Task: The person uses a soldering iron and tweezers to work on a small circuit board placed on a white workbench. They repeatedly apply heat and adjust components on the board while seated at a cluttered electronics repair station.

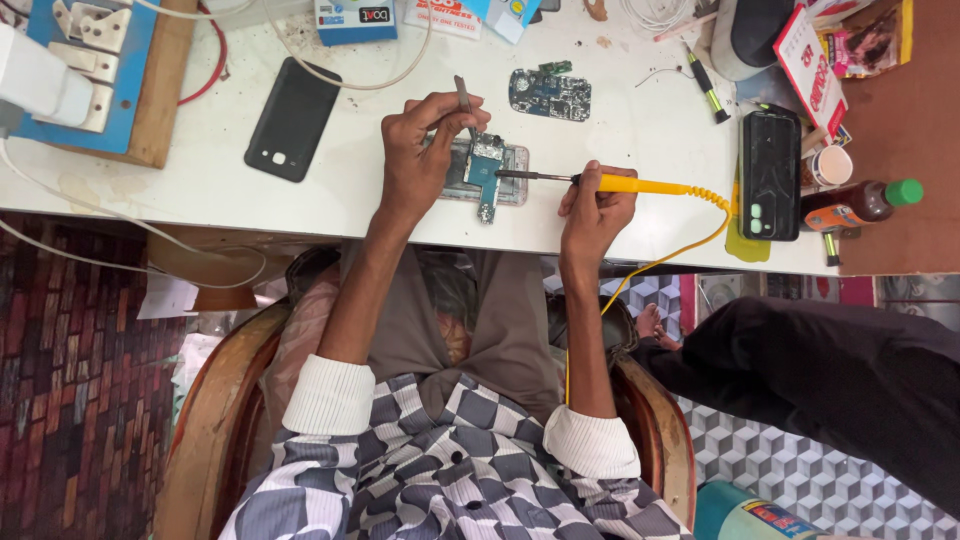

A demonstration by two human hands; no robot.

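Left hand [415, 160] just left of the frame's centre, fingers [455, 105] pinched tight around slim grey metal tweezers [464, 100], tips angled down onto the work. Right hand [595, 210] right of centre, fingers curled closed around the yellow-handled soldering iron [620, 184], dark metal tip laid level and touching the small blue-green circuit board [486, 170]. Board resting on an opened phone body with a pale pinkish frame [512, 185], flat on the white bench [200, 180] near its lower edge, between the two hands; dark chips and a metal shield showing on top, a narrow tab sticking down past the frame. Coiled yellow cord [705, 196] trailing from the iron's rear over the bench edge. Upper centre, a second bare blue circuit board [550, 94], well apart from the work. Left of centre, a black phone lying face down [293, 119]; at the right, a black phone back cover with camera cut-outs [770, 172]; far right, a brown bottle with a green cap [862, 203] on its side. Upper left, a blue switchboard on a wooden block [105, 70]. Upper right, a small green-and-black screwdriver [708, 87]. Nothing lying between hands and board.
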